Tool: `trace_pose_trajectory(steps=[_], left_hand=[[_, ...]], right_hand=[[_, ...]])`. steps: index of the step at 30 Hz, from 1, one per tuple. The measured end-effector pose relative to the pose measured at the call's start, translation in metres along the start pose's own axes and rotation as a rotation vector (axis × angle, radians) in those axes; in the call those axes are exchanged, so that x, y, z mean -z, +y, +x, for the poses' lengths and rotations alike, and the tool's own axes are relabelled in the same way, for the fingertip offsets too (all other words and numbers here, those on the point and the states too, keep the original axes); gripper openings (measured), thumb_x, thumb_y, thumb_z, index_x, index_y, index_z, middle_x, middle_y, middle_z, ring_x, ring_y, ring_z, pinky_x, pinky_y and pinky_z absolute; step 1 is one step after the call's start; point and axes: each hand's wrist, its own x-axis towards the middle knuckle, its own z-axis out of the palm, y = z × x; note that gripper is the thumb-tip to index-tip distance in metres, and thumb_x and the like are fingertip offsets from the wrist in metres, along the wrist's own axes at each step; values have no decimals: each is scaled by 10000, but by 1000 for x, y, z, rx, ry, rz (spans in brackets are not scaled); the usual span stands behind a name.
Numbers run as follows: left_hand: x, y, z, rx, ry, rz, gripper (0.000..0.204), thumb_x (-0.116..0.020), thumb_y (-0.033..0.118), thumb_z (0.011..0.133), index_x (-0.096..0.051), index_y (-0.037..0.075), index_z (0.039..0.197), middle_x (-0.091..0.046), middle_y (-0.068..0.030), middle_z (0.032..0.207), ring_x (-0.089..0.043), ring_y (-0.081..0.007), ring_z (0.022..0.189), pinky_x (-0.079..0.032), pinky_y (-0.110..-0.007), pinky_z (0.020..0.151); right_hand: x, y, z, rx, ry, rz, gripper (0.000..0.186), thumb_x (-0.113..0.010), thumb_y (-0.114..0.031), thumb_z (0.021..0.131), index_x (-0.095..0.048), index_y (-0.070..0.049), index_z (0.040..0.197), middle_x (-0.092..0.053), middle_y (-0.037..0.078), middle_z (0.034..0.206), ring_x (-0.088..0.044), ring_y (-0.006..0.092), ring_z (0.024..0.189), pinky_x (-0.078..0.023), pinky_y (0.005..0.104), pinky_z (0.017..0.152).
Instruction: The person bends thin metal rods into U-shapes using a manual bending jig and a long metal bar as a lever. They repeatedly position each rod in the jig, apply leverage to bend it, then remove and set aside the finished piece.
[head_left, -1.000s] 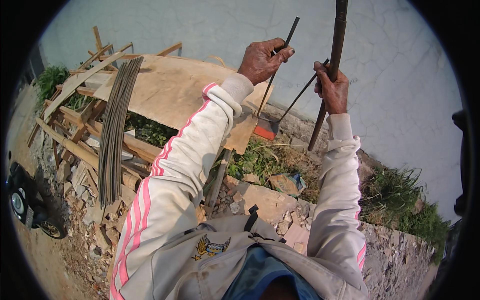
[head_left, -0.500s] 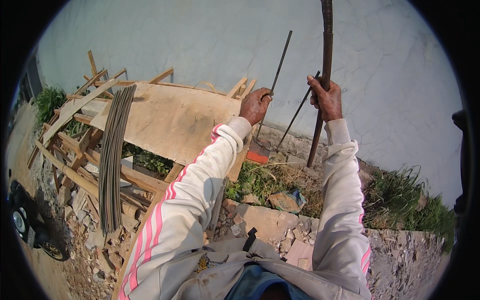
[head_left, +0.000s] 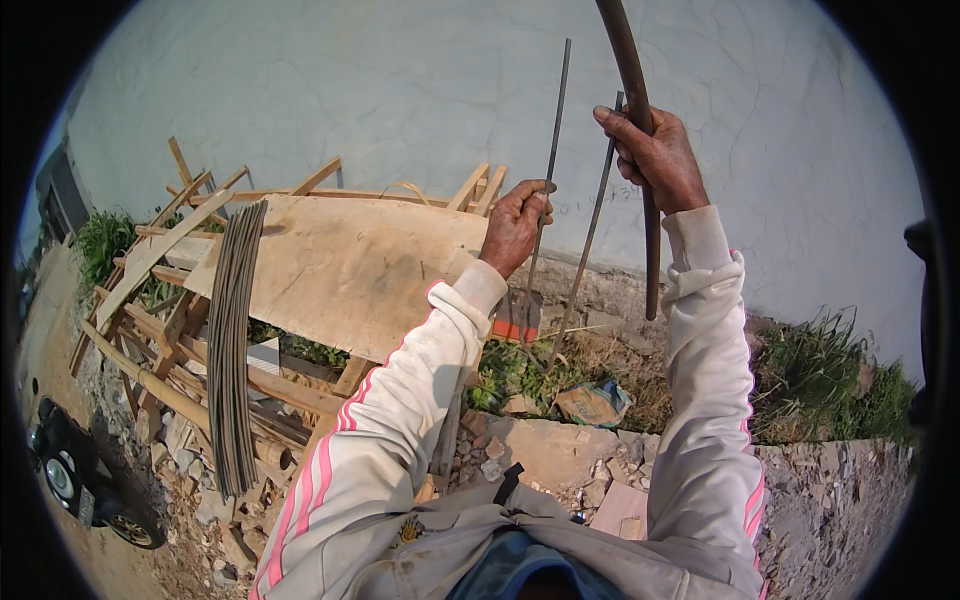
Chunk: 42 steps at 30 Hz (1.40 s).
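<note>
Rubble [head_left: 212, 505], plywood [head_left: 345, 265] and timber [head_left: 155, 250] show an outdoor building site.

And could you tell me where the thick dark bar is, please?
In the head view, the thick dark bar is right of centre, gripped near-upright in the right hand, just right of the thin bent rod, before the pale wall.

Plywood worktop [head_left: 350, 262]: at left, before the wall [head_left: 430, 100].
Rod bundle [head_left: 234, 345]: across the worktop's left part.
Motorcycle [head_left: 88, 480]: far lower left, beside rubble [head_left: 207, 505].
Bent rod [head_left: 557, 120]: left of the pipe [head_left: 627, 60].
Grass [head_left: 815, 385]: at right, along the wall's foot.
</note>
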Motion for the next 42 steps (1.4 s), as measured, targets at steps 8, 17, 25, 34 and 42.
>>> trace_pose_trajectory(steps=[8, 17, 25, 34, 42], left_hand=[[-8, 13, -46, 333, -60, -328, 255, -513, 202, 1046, -643, 35, 1190, -623, -6, 832, -620, -93, 694, -543, -268, 655], [28, -1, -114, 526, -284, -255, 359, -614, 277, 1016, -573, 74, 1309, -676, -17, 966, -637, -81, 832, -550, -264, 724], [135, -14, -176, 646, -228, -68, 275, -699, 235, 962, -669, 41, 1154, -674, 12, 890, -610, -60, 798, -520, -238, 717], [218, -68, -82, 338, -16, 620, 171, -701, 171, 881, -708, 37, 987, -697, -46, 847, -618, -159, 789, -494, -316, 747], [252, -92, -46, 269, -80, 1205, 196, -658, 236, 885, -696, 86, 1004, -717, -156, 927, -679, -342, 889, -520, -421, 814]], right_hand=[[-21, 6, -10, -63, 1, 110, 360, -746, -394, 907, -607, -77, 807, -544, -31, 554, -527, 46, 434, -389, 176, 374], [-4, 15, -22, -98, 86, 142, 320, -767, -340, 894, -641, -47, 860, -569, -28, 579, -486, 27, 421, -345, 175, 356], [29, 54, -91, -167, 422, 314, 268, -764, -302, 910, -660, -55, 896, -595, 6, 647, -512, 59, 481, -365, 196, 409], [-45, 154, -195, -418, 561, 829, 228, -747, -233, 926, -581, -85, 874, -684, 108, 754, -551, 120, 469, -415, 251, 381], [-132, 190, -266, -793, 527, 847, 272, -722, -273, 944, -572, -47, 936, -692, 109, 776, -535, 110, 418, -383, 264, 315]])
